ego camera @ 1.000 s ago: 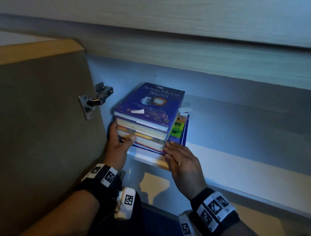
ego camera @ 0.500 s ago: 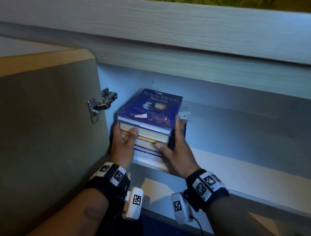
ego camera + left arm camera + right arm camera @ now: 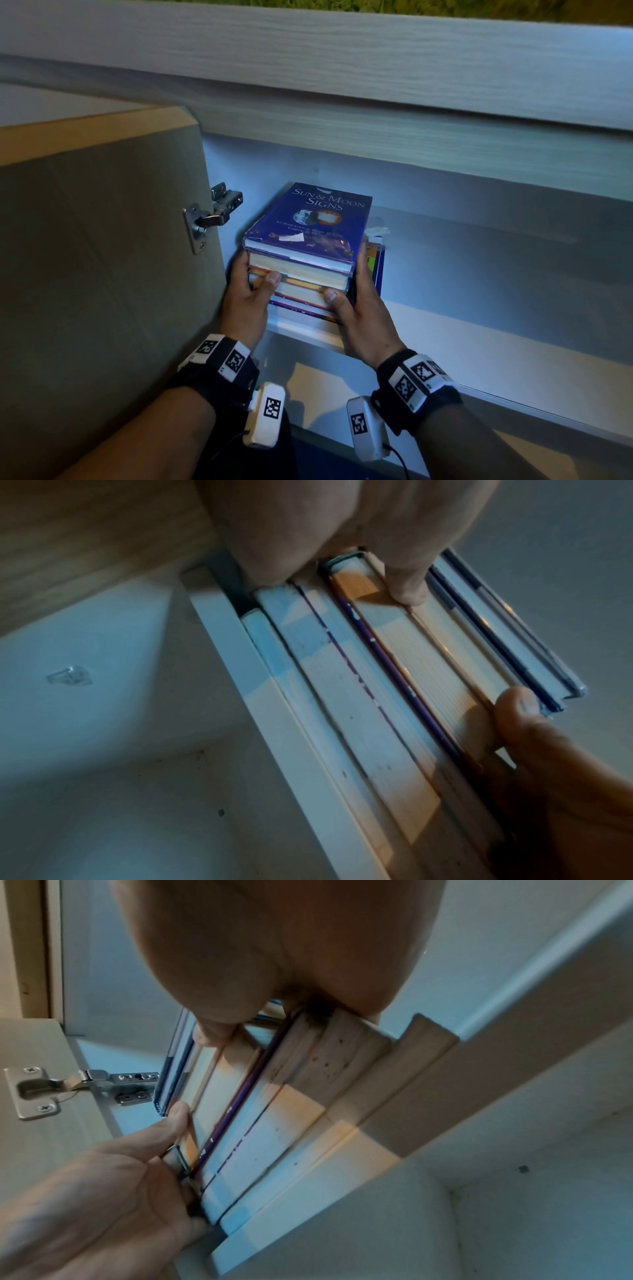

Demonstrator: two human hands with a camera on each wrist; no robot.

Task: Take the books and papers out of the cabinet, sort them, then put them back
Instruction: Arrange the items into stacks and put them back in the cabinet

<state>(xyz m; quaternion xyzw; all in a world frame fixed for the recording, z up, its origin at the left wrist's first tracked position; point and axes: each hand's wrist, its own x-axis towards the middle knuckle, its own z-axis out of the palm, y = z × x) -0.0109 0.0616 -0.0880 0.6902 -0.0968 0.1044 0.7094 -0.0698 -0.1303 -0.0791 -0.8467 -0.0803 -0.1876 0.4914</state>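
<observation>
A stack of several books [image 3: 301, 274] lies on the cabinet shelf [image 3: 479, 329], a blue "Sun & Moon Signs" book [image 3: 308, 219] on top. My left hand [image 3: 251, 291] grips the stack's left side, thumb on the front page edges. My right hand [image 3: 352, 291] grips the right side, fingers up along it and thumb on the front. The left wrist view shows the page edges [image 3: 377, 696], my left thumb [image 3: 407, 593] and the right thumb [image 3: 517, 704]. The right wrist view shows the same stack [image 3: 267, 1118] and my left hand [image 3: 120, 1177]. A green-yellow item [image 3: 371, 262] and a white scrap [image 3: 376, 233] lie behind the right fingers.
The open cabinet door [image 3: 102, 274] stands close on the left, with its metal hinge [image 3: 212, 216] just left of the stack. The shelf runs on to the right. A lower compartment [image 3: 514, 1218] lies under the shelf edge [image 3: 394, 1096].
My right hand left the stack's lower front edge and took hold of its right side. The left hand stayed on the left side. The head view came closer.
</observation>
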